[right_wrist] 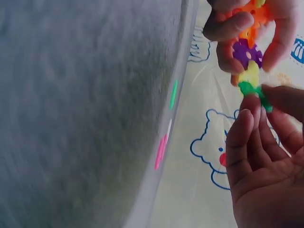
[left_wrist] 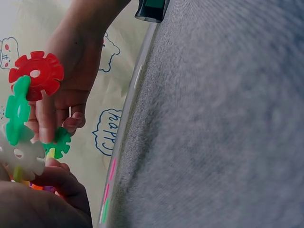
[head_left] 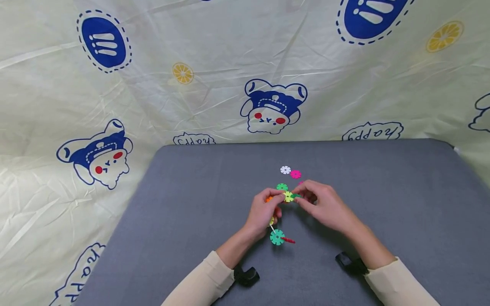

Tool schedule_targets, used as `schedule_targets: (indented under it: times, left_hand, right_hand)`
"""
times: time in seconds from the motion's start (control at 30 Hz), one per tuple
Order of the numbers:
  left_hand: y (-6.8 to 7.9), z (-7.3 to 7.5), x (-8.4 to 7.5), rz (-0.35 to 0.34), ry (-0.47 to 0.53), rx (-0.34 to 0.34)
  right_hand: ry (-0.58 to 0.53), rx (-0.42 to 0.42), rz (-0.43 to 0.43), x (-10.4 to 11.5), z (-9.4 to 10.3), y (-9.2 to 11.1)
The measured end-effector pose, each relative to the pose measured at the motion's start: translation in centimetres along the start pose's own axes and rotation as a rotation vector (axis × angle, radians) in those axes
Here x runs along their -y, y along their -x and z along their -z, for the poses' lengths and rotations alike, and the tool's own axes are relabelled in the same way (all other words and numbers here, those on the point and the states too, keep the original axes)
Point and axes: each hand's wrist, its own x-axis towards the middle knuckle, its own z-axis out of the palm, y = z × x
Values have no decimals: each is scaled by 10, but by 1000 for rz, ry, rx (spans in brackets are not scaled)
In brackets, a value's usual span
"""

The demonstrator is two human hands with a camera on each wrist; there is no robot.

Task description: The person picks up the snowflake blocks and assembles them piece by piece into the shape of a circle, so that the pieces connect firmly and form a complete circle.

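My left hand grips a chain of slotted plastic discs. Several colours show in it: an orange disc, a purple disc and a yellow disc toward the right hand. A white disc, a teal disc and a red disc hang off the chain's near end, below the left hand. My right hand pinches a green disc between thumb and fingers, its edge meeting the yellow disc. The left fingers cover part of the chain.
Loose discs lie flat on the grey table beyond the hands: a white disc, a pink disc and a green disc. Another pink one is partly hidden by the right hand. A printed cloth hangs behind the table.
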Motion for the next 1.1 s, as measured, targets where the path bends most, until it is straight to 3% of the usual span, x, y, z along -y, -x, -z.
schedule_targets:
  times: [0.4, 0.83, 0.93, 1.1]
  left_hand:
    - [-1, 1, 0, 28, 56, -4]
    - [-2, 1, 2, 19, 40, -4]
    - [-2, 1, 1, 29, 45, -9]
    - [-2, 1, 1, 39, 46, -10]
  right_hand:
    - [-72, 43, -120, -13, 17, 0]
    - [-46, 178, -186, -38, 44, 4]
    - [-65, 239, -198, -45, 49, 7]
    - [-80, 434, -250, -53, 65, 15]
